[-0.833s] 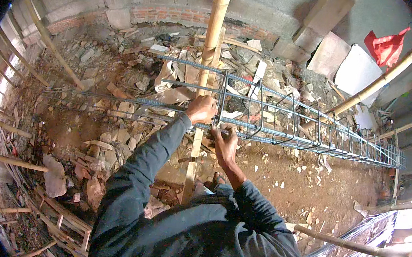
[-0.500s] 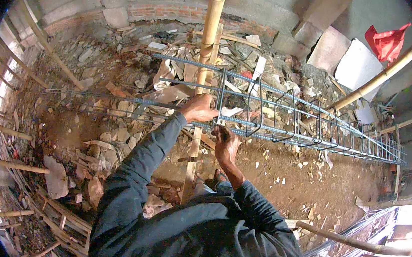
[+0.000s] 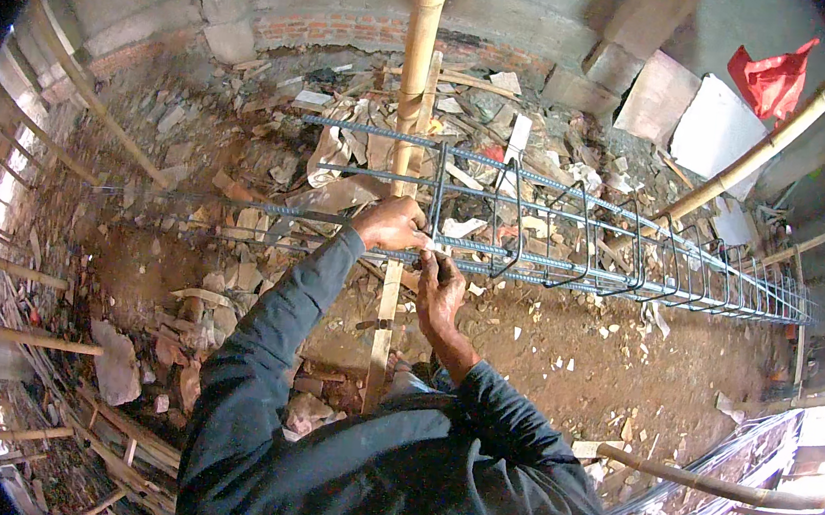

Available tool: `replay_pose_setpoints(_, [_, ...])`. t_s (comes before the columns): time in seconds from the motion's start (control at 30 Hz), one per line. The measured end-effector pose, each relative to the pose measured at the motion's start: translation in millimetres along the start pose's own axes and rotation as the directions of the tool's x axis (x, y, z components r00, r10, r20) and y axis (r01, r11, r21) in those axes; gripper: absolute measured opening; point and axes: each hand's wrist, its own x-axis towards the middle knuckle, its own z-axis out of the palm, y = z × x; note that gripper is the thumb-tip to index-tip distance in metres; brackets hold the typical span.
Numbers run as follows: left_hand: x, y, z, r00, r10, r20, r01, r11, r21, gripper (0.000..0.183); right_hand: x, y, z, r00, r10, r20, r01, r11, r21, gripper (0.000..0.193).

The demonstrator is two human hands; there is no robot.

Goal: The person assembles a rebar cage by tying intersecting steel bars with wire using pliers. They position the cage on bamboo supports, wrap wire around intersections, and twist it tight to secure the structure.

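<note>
A long cage of ribbed steel rebar [image 3: 574, 264], with square stirrups along it, runs from in front of me out to the right. My left hand [image 3: 394, 223] is closed on a lower bar at the cage's near end, beside the leftmost stirrup [image 3: 439, 188]. Just below that stirrup's lower corner, my right hand [image 3: 440, 289] has its fingers pinched together close to the left fingertips. Whatever lies between those fingertips is too small to make out. Bare bar ends [image 3: 282, 211] stick out to the left past my left hand.
An upright bamboo pole [image 3: 422, 47] stands behind the cage, with a wooden strip [image 3: 380, 350] below it. Rubble and scraps [image 3: 348, 110] cover the ground. A slanted bamboo pole [image 3: 744, 167], a white board [image 3: 716, 129] and a red cloth [image 3: 773, 79] are at the far right.
My right hand has moved slightly left and closer to my left hand, at the stirrup's lower corner. The left hand keeps its hold on the bar.
</note>
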Motion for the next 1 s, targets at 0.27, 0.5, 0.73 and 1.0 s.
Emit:
replay_pose_setpoints(0.27, [-13.6,16.5,6.8,0.992,-0.089,-0.091,0.097,0.991,0.094,0.041,14.5,-23.9,-25.4,0.972,-0.011,0.236,0.105,0.915,-0.390,0.031])
replay_pose_setpoints(0.5, [-15.6,6.7,21.1,0.970,-0.052,-0.239,0.065,0.997,0.045,0.030,36.4,-85.2,-51.9,0.955,-0.258,0.146,0.295,0.881,-0.369,0.043])
replay_pose_setpoints(0.73, [-13.1,3.8,19.6,0.982,-0.084,-0.167,0.100,0.991,0.092,0.013,67.3,-93.2,-31.5,0.844,-0.375,0.383,0.500,0.807,-0.313,0.032])
replay_pose_setpoints(1.0, [-14.7,18.3,17.0,0.965,-0.115,-0.235,0.137,0.987,0.082,0.021,60.9,-90.8,-34.2,0.911,-0.292,0.293,0.380,0.870,-0.313,0.021])
